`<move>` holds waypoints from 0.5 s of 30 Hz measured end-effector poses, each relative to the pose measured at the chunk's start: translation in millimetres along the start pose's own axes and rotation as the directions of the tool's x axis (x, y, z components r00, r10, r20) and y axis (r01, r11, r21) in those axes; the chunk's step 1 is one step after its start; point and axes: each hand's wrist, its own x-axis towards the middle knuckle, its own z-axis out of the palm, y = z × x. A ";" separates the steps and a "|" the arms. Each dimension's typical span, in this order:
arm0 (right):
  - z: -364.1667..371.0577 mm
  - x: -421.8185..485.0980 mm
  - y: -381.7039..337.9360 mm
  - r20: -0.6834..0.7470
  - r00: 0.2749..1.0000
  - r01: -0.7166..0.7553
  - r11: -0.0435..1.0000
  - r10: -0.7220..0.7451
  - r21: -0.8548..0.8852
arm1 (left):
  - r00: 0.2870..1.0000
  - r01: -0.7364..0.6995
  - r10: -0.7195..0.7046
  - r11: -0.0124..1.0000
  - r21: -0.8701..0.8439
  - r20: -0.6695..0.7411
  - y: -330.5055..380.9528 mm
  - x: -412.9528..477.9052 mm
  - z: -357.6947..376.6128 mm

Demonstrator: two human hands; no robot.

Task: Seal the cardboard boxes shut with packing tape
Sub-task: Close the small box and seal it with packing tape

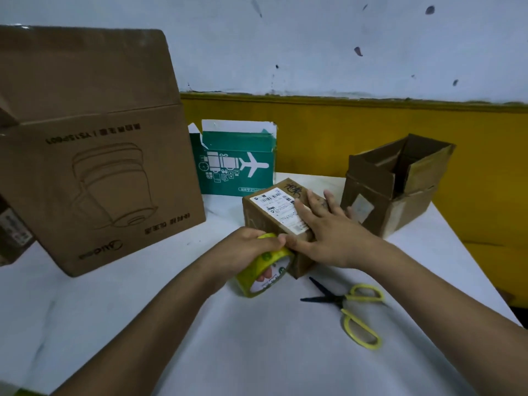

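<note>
A small brown cardboard box (267, 217) with a white shipping label lies closed in the middle of the white table. My right hand (323, 227) rests flat on its top, fingers spread, thumb at the near edge. My left hand (251, 242) grips a yellow roll of packing tape (264, 274), held against the box's near end. The tape roll touches the box just below my right thumb.
A large brown box (94, 172) with raised flaps stands at the left. A green box (237, 164) with an aeroplane print sits open behind. Another brown box (391, 181) stands open at the right. Yellow-handled scissors (347, 305) lie open on the table (257, 352) near my right forearm.
</note>
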 end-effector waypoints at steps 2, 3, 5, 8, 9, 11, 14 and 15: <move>0.0 1.8 -2.9 -0.024 0.999 -0.021 1.000 0.021 -0.002 | 1.000 -0.022 0.022 1.000 0.020 -0.005 -2.6 -0.1 -2.9; 2.8 2.4 -4.0 -0.062 0.998 -0.029 1.000 0.028 -0.003 | 0.999 -0.051 0.051 0.998 0.028 -0.007 -5.6 -0.4 -4.1; 9.9 3.9 -7.6 -0.130 0.990 -0.053 0.999 0.053 0.001 | 0.991 -0.133 0.133 0.991 0.023 0.007 -17.6 -1.9 -7.4; 9.5 11.1 -9.1 -0.195 0.969 -0.123 0.982 0.149 0.140 | 0.976 -0.208 0.211 0.976 -0.061 0.047 -39.0 -6.0 -11.0; 5.7 14.0 -7.8 -0.226 0.959 -0.124 0.972 0.170 0.202 | 0.968 -0.244 0.248 0.966 -0.087 0.034 -40.1 -7.9 -15.0; -4.9 17.5 -3.5 -0.261 0.943 -0.098 0.923 0.205 0.372 | 0.926 -0.377 0.373 0.917 -0.126 -0.061 -28.9 -9.4 -27.9; -17.9 11.6 -1.0 -0.014 0.952 -0.175 0.582 0.305 0.794 | 0.850 -0.526 0.514 0.841 -0.127 -0.116 7.0 -5.9 -48.0; -19.3 7.9 -0.3 0.082 0.950 -0.223 0.476 0.300 0.850 | 0.844 -0.537 0.528 0.836 -0.115 -0.096 18.0 -2.8 -50.3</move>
